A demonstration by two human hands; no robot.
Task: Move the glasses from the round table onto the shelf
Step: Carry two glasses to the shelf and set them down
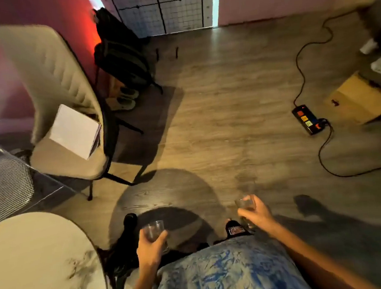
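Observation:
I hold one clear drinking glass in each hand, low in the head view, above the wooden floor. My left hand (151, 247) grips a clear glass (154, 229) from the side. Further right, my right hand (256, 215) is wrapped around a second clear glass (244, 202). The round table (35, 266) with a pale marbled top lies at the bottom left, beside my left arm. Nothing stands on the part of its top that shows. No shelf is in view.
A beige chair (50, 87) with a white box (74, 130) on its seat stands at left, a black backpack (118, 52) behind it. A power strip (307, 119) and its cable (322, 156) lie on the floor at right, near a cardboard box (361, 99).

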